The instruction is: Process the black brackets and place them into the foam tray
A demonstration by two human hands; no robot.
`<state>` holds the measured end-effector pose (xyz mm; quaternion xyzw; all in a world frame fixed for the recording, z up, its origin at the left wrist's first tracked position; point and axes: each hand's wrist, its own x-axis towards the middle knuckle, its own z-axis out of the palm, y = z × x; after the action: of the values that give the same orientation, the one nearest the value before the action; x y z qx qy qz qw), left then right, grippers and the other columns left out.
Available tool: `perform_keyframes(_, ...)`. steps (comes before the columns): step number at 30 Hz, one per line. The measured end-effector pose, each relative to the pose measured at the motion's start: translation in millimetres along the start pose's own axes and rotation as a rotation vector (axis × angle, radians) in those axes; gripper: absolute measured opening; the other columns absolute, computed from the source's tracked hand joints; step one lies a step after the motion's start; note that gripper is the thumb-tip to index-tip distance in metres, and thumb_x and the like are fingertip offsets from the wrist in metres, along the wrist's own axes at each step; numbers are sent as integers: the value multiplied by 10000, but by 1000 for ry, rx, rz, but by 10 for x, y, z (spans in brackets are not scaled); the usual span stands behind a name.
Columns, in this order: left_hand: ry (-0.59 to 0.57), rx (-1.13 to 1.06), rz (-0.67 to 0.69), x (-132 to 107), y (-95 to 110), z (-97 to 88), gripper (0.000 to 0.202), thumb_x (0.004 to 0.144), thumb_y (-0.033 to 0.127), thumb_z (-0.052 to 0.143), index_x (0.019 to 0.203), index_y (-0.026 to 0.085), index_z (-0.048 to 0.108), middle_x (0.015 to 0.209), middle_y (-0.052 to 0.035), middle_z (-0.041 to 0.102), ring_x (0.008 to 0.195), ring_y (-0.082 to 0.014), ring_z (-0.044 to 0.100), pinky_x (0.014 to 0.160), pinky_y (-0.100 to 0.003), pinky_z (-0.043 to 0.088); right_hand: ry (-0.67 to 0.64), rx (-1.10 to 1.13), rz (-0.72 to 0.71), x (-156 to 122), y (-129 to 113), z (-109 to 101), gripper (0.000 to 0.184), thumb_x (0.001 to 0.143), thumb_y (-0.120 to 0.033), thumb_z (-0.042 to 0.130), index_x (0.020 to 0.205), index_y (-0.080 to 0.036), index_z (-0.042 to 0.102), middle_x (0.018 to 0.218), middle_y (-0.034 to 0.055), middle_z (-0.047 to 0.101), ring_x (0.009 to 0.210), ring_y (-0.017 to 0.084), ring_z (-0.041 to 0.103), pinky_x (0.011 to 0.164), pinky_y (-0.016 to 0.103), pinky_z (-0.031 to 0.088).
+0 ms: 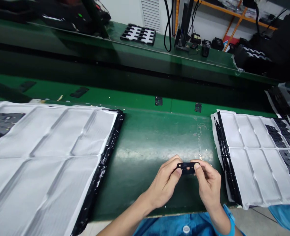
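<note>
A small flat black plastic part (188,168) with cut-outs and a gold-coloured spot is held between my two hands, above the green bench top (159,137). My left hand (166,180) pinches its left end between thumb and fingers. At the other end, my right hand (207,180) grips it the same way, with a blue band around that wrist. The fingers partly cover both ends of the part, so its full outline is hidden.
White-lined trays stand on both sides: a left tray (49,131) and a right tray (248,157), each with several black parts in some compartments. Loose black parts (158,101) lie on the green strip beyond. Farther back are a black-and-white tray (138,34) and a monitor stand (183,32).
</note>
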<state>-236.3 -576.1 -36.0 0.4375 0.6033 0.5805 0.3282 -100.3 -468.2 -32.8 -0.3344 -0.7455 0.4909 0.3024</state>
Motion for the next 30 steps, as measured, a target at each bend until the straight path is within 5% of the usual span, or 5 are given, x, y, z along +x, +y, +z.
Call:
perform_keyframes(10, 86, -14, -29, 4, -43, 28, 375, 1062, 312, 351, 720, 210, 465, 749, 4, 478, 680, -166, 462, 665, -301, 358, -50, -43, -123, -34, -31, -22, 222, 1018, -205, 604, 1035, -206, 825, 884, 53, 831, 706, 190, 761, 679, 263, 608)
perform_keyframes(15, 132, -191, -345, 39, 6, 65, 344, 972, 354, 404, 659, 217, 448, 673, 27, 421, 622, -150, 409, 581, -269, 335, -85, -64, -285, -97, -41, -25, 270, 983, -105, 609, 1134, -215, 803, 1002, 71, 839, 848, 222, 797, 858, 326, 614)
perform_keyframes(19, 136, -268, -472, 18, 77, 112, 331, 956, 421, 407, 681, 237, 399, 608, 61, 358, 544, -127, 347, 513, -238, 310, -143, 64, -37, -91, -19, -67, 218, 1013, -216, 619, 1130, -223, 803, 971, 63, 839, 807, 217, 797, 766, 304, 644)
perform_keyframes(23, 57, -257, -443, -24, 187, 68, 377, 964, 472, 448, 685, 219, 468, 568, 58, 426, 522, -120, 356, 526, -238, 326, -181, 227, 219, -20, 7, -93, 225, 982, -351, 689, 1094, -202, 817, 815, 41, 809, 643, 178, 734, 611, 255, 611)
perform_keyframes(30, 49, -174, -389, -49, 176, -19, 345, 985, 388, 407, 691, 218, 462, 623, 46, 441, 579, -133, 411, 578, -253, 357, -175, 252, 280, 38, -12, -20, 275, 970, -413, 686, 1015, -183, 829, 757, 39, 776, 625, 172, 689, 591, 252, 563)
